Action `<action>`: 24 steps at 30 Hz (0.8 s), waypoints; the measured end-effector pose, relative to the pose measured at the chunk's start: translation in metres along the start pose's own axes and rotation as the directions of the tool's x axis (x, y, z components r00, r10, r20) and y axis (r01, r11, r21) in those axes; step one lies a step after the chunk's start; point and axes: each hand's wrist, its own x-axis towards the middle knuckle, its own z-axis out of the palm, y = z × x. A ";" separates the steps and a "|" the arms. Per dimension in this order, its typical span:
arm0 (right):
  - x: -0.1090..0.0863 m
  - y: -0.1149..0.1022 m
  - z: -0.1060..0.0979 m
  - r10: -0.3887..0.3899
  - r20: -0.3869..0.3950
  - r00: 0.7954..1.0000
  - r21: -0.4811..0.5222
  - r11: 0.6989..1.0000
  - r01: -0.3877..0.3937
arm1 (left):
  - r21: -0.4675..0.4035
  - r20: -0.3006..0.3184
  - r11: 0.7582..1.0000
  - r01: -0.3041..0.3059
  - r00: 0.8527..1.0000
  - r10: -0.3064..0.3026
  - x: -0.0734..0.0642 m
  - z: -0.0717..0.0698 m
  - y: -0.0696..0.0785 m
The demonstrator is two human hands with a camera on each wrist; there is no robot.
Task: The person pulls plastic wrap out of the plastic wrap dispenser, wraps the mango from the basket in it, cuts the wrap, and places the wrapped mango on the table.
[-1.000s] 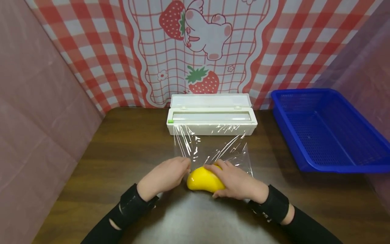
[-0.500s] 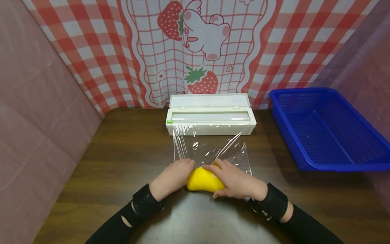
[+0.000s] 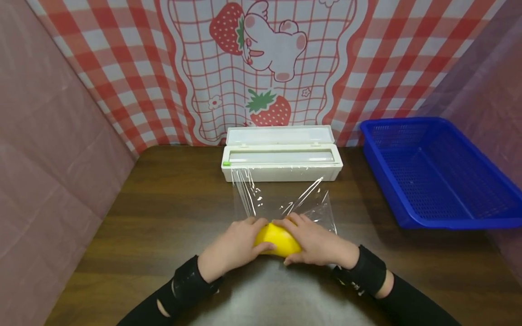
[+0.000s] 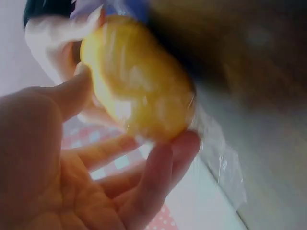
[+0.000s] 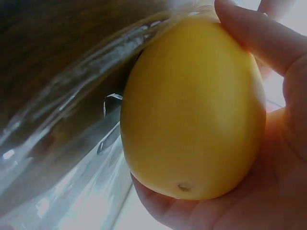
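Observation:
A smooth yellow mango [image 3: 278, 239] lies between both hands at the front middle of the table. My left hand [image 3: 236, 244] grips its left end, thumb on the near side and fingers over the far side. On the right end, my right hand [image 3: 316, 240] holds it the same way. Clear cling film [image 3: 271, 199] runs from a white dispenser box [image 3: 283, 172] toward the mango. In the left wrist view, film wraps over the left end of the mango [image 4: 139, 81]. A small dimple marks the bare right end of the mango [image 5: 192, 120] in the right wrist view.
The dispenser stands at the back with its lid [image 3: 280, 135] raised and a green slider [image 3: 226, 163] at its left. A blue plastic basket [image 3: 383, 172] sits on the right. Checked cloth [image 3: 134, 68] hangs behind the wooden table [image 3: 163, 194].
My left hand has moved right and taken hold of the mango's left end, its thumb now across the near side. The right hand keeps its grip in the same place.

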 end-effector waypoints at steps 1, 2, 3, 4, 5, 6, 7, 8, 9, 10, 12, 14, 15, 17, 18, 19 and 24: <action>0.000 0.000 0.000 0.003 0.000 1.000 0.006 1.000 -0.003 | 0.038 -0.015 0.999 -0.022 1.000 0.022 -0.001 0.000 0.002; 0.000 0.000 0.000 0.008 0.001 1.000 0.016 1.000 -0.008 | 0.075 -0.037 0.996 -0.042 0.998 0.045 -0.002 0.001 0.003; 0.000 0.000 -0.001 0.014 0.000 1.000 0.027 1.000 -0.014 | 0.104 -0.058 0.993 -0.056 0.996 0.062 -0.003 0.002 0.004; 0.000 0.000 -0.001 0.019 0.004 1.000 0.041 0.999 -0.019 | 0.127 -0.075 0.990 -0.063 0.994 0.073 -0.003 0.003 0.005; -0.001 0.000 -0.002 0.025 0.012 1.000 0.057 0.998 -0.026 | 0.141 -0.086 0.988 -0.065 0.993 0.078 -0.003 0.004 0.006; -0.002 0.000 -0.003 0.029 0.018 0.999 0.074 0.997 -0.031 | 0.148 -0.092 0.987 -0.064 0.993 0.078 -0.003 0.005 0.006; -0.004 0.001 -0.005 0.035 0.026 0.999 0.088 0.995 -0.037 | 0.151 -0.093 0.987 -0.060 0.993 0.074 -0.003 0.005 0.007; -0.007 0.002 -0.007 0.045 0.030 0.999 0.102 0.994 -0.048 | 0.151 -0.088 0.987 -0.057 0.994 0.071 -0.003 0.005 0.007; -0.010 0.004 -0.010 0.053 0.029 0.998 0.114 0.992 -0.056 | 0.149 -0.080 0.987 -0.053 0.995 0.066 -0.003 0.005 0.008; -0.014 0.006 -0.013 0.062 0.028 0.998 0.122 0.990 -0.065 | 0.145 -0.072 0.988 -0.050 0.996 0.061 -0.003 0.006 0.008; -0.026 0.013 -0.020 0.089 0.003 0.996 0.108 0.990 -0.089 | 0.143 -0.061 0.989 -0.046 0.997 0.055 -0.003 0.006 0.009; -0.039 0.021 -0.026 0.114 -0.042 0.993 0.062 0.992 -0.111 | 0.144 -0.057 0.989 -0.046 0.997 0.054 -0.002 0.007 0.010; -0.046 0.025 -0.028 0.120 -0.064 0.991 0.035 0.992 -0.118 | 0.147 -0.059 0.988 -0.044 0.997 0.053 -0.002 0.007 0.011; -0.061 0.033 -0.030 0.127 -0.087 0.988 -0.023 0.991 -0.130 | 0.158 -0.066 0.987 -0.039 0.997 0.050 -0.002 0.007 0.011; -0.067 0.036 -0.030 0.122 -0.088 0.989 -0.042 0.991 -0.127 | 0.166 -0.069 0.986 -0.036 0.996 0.048 -0.003 0.006 0.010; -0.073 0.038 -0.029 0.118 -0.076 0.990 -0.054 0.991 -0.122 | 0.170 -0.071 0.985 -0.033 0.996 0.045 -0.003 0.006 0.010; -0.091 0.042 -0.020 0.066 -0.010 0.998 -0.049 0.997 -0.067 | 0.188 -0.077 0.982 -0.020 0.996 0.035 -0.003 0.005 0.008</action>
